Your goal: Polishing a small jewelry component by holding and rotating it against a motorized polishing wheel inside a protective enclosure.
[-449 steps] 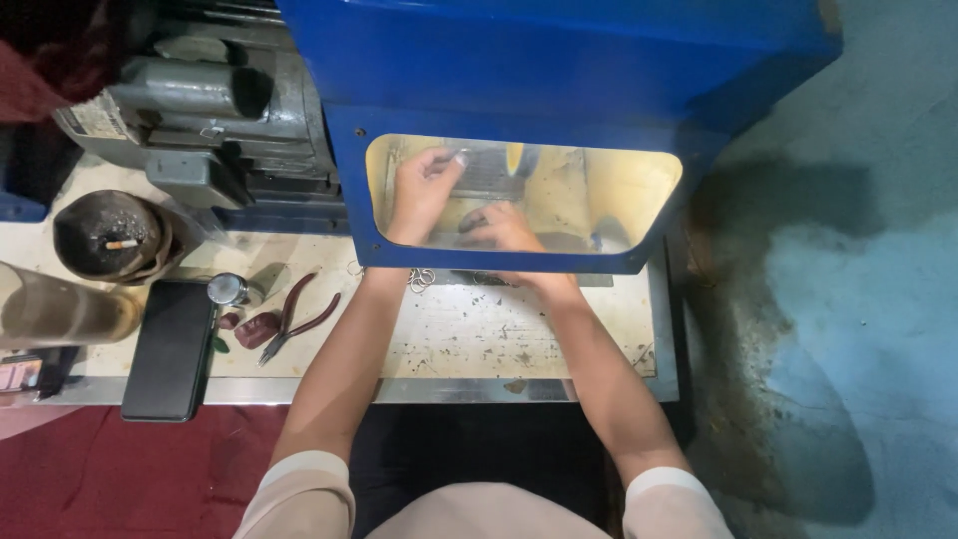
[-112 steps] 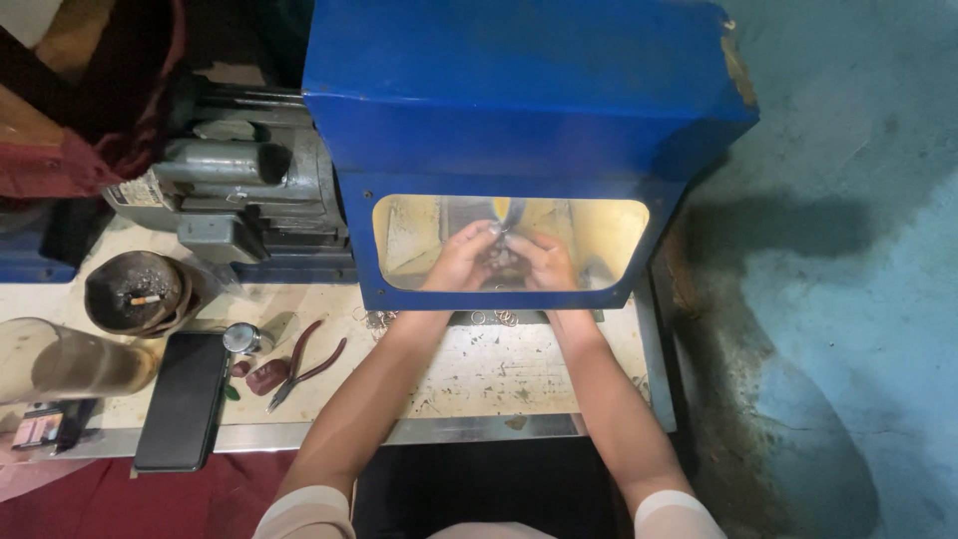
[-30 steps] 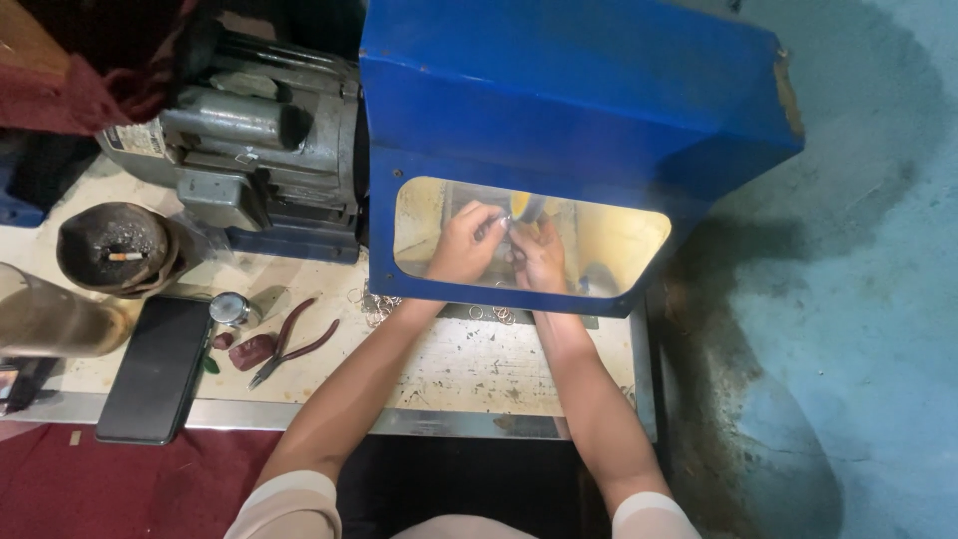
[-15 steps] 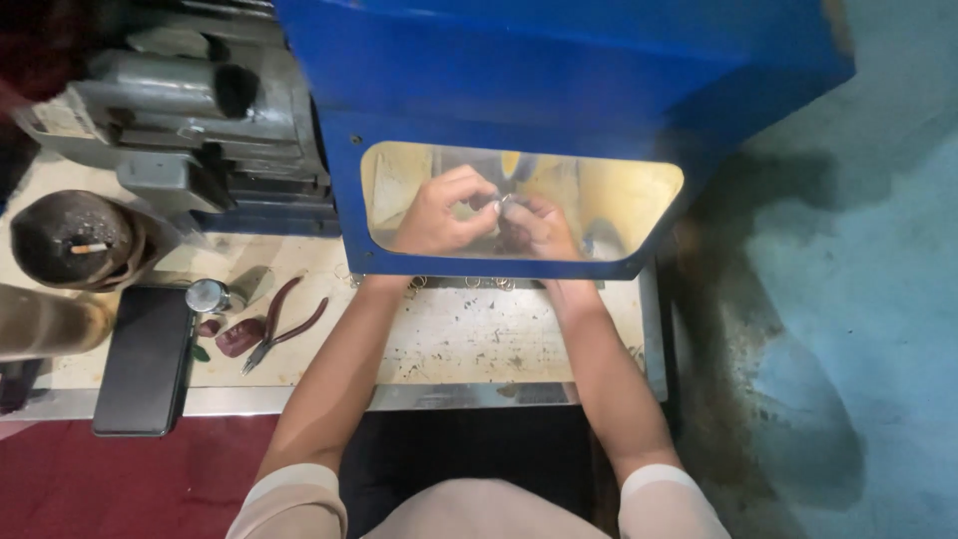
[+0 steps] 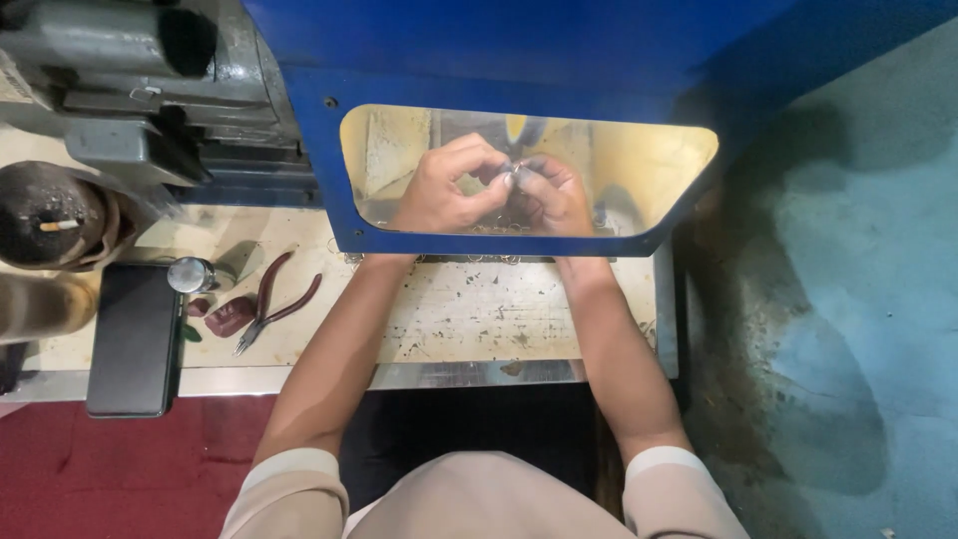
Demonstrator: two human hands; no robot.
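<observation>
Both my hands reach under a blue hood and show through its clear window. My left hand and my right hand meet at the window's middle, fingertips pinched together on a small shiny metal piece. The piece is too small to make out its shape. Small metal bits lie along the bench just under the hood's lower edge.
A worn, scratched workbench lies under my forearms. Left of them lie red-handled pliers, a black phone, a small metal cap and a round dark bowl. A grey motor stands at back left. Teal floor is at right.
My hands have stayed together behind the window, fingers working the small piece. The view has shifted and closed in slightly on the hood.
</observation>
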